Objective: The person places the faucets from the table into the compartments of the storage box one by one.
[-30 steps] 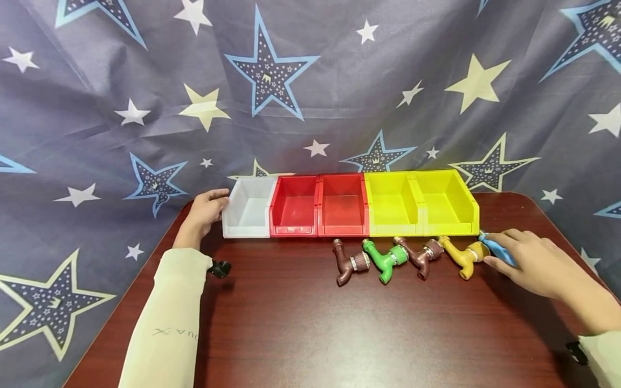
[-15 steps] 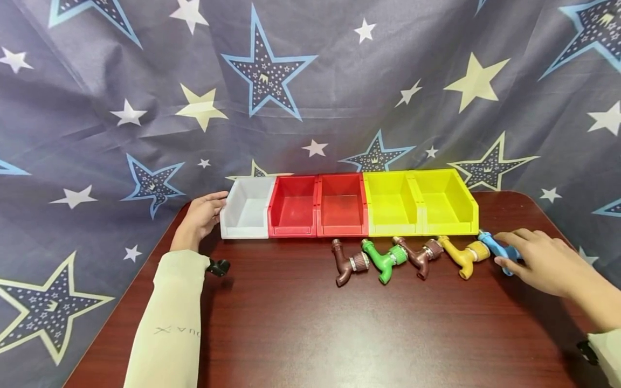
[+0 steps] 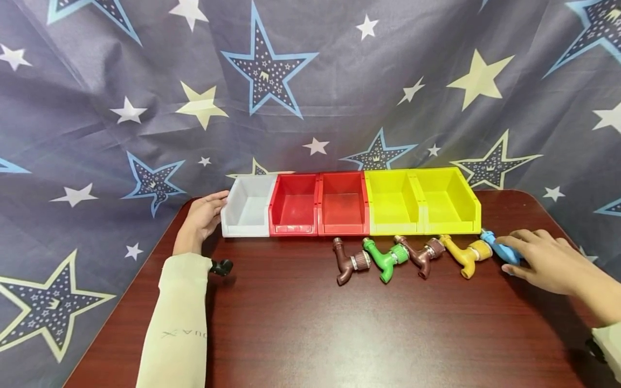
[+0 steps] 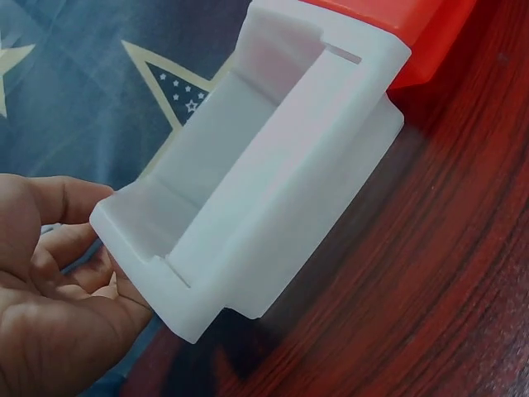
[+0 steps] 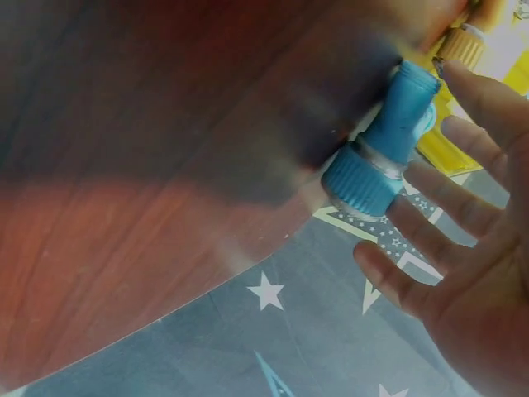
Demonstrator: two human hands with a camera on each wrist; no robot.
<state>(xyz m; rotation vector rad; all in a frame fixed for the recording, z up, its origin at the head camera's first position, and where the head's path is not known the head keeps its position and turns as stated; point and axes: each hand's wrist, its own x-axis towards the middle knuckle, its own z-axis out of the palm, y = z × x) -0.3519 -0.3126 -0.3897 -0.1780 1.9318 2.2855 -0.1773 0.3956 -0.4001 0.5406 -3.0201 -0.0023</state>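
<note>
In the head view, my left hand (image 3: 200,220) rests against the outer side of a white bin (image 3: 249,207), the leftmost of a row. The left wrist view shows its fingers (image 4: 78,201) loosely bent by the rim of the white bin, not wrapped round it. At the right end of the table, my right hand (image 3: 550,261) hovers over a blue faucet (image 3: 499,249) and partly hides it. Seen from the right wrist, the hand has its fingers spread beside the blue faucet (image 5: 397,124), without a grip on it.
Two red bins (image 3: 317,207) and two yellow bins (image 3: 422,202) continue the row. Before them lie a brown faucet (image 3: 344,264), a green faucet (image 3: 385,261), another brown faucet (image 3: 423,257) and a yellow faucet (image 3: 466,256) on the wooden table (image 3: 339,323). A star-patterned cloth (image 3: 339,81) hangs behind.
My right hand has drawn off to the right from the blue faucet, which lies beside the yellow one with more of it showing. The left hand stays at the white bin.
</note>
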